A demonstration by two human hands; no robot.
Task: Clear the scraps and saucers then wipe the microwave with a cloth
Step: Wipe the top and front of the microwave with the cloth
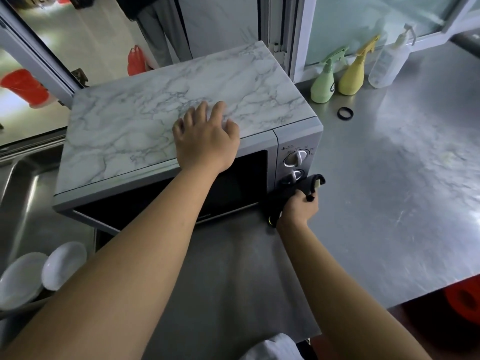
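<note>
Left hand (206, 141) flat on microwave (166, 100); right hand (298, 207) gripping cloth (288, 192).

We are seeing the marble-topped grey microwave (181, 105) sitting door-shut near the counter's (389, 190) back-left edge, a black cloth (288, 194) bunching against its lower right front, two white saucers (39, 274) lying in the sink.

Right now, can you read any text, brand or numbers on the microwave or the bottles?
None is legible.
Microwave control panel, small print above the upper dial: too small and blurred.
Strip under the microwave door, faint lettering: unreadable.
Green spray bottle, dark round label: blurred.
Clear pump bottle, pale label: unreadable.
Yellow spray bottle: no text visible.
</note>
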